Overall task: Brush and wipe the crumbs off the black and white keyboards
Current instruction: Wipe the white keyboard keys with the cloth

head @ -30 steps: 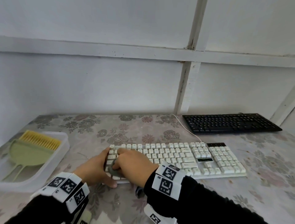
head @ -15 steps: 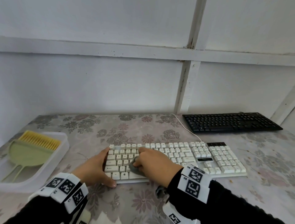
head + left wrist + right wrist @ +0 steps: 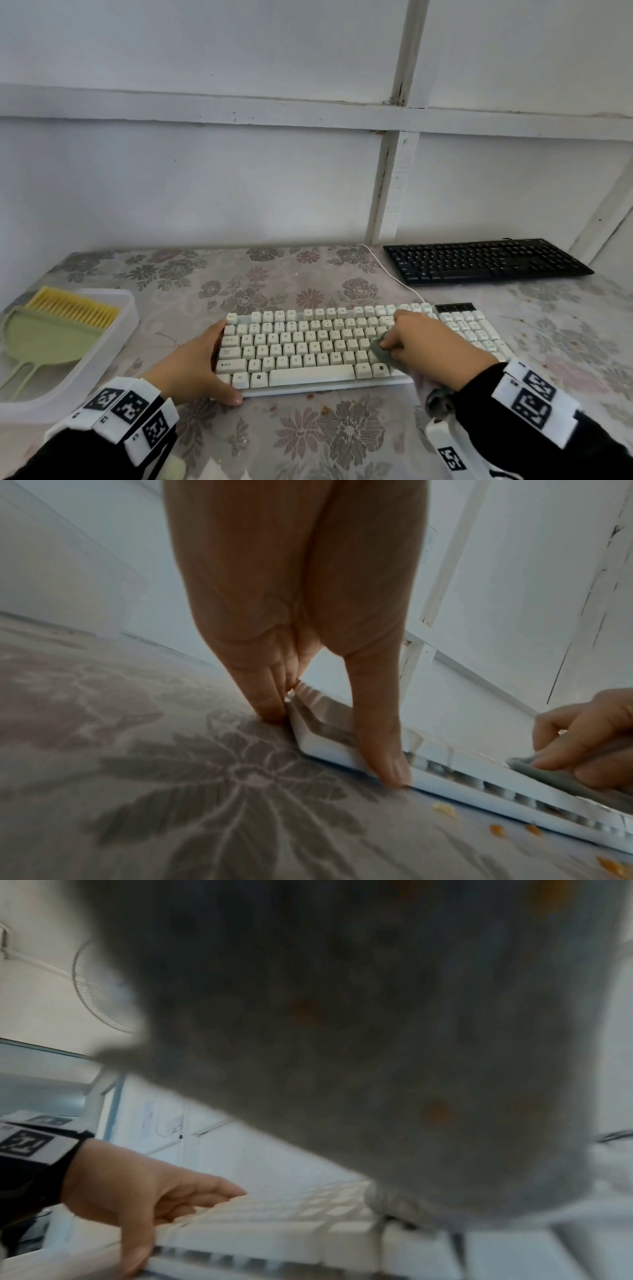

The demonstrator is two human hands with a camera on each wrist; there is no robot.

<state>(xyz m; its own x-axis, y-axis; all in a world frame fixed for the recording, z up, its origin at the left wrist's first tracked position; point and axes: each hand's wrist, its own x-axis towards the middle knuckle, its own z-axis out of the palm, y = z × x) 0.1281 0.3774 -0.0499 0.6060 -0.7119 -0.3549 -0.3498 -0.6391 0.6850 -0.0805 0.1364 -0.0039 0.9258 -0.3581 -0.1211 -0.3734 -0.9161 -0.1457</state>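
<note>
The right hand (image 3: 431,346) is curling its fingers around a grey cloth (image 3: 383,352) and pressing it onto the keys at the right part of the main block of the white keyboard (image 3: 308,346). From the right wrist view the cloth (image 3: 342,1015) is filling most of the picture, blurred, with a few orange specks on it, and its lower edge is touching the keys (image 3: 308,1213).

The left hand (image 3: 191,366) is bracing the keyboard's left end: the fingers are lying fairly straight along the left edge and the thumb (image 3: 383,753) is pressing against the near edge at the near left corner. It is gripping nothing else.

The keyboard is lying flat near the middle of the table (image 3: 308,442), on a floral cover, its white cable (image 3: 394,277) running away toward the far wall. A few orange crumbs (image 3: 496,830) are lying on the cover just beside its near edge.

The black keyboard (image 3: 479,262) is lying at the far right of the table, well apart from both hands.

At the left, a clear tray (image 3: 113,342) is holding a green dustpan (image 3: 41,339) and a brush with yellow bristles (image 3: 73,306)
</note>
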